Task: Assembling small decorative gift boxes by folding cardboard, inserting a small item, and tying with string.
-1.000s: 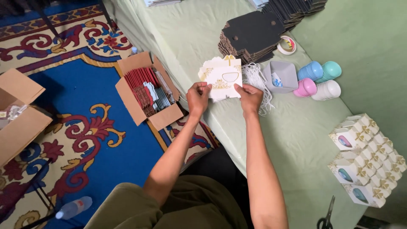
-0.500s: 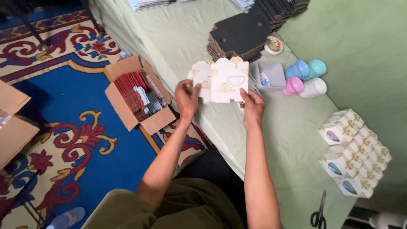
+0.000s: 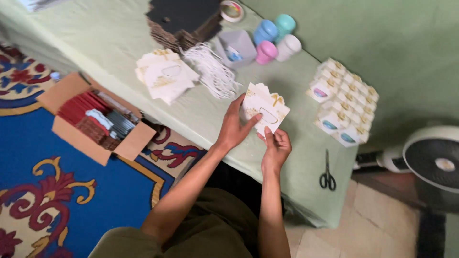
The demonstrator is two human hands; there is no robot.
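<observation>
A: Okay, quick one. Where's the card?

B: Flat cream box blank with gold print and an oval window, held up over the near edge of the green table. Left hand pinches its left side, thumb on the front. Right hand grips the lower edge from below, fingers closed on it.

A: Axis?

B: Long side runs tilted, upper left to lower right. Blank sits above and beyond both hands; left hand is the higher one on it.

A: Around it?

B: Relative to the blank: stack of same blanks well to the left, white cord bundle between, folded small boxes right, scissors lower right near table edge.

A: Floor?

B: Open cardboard box far left, below table.
</observation>
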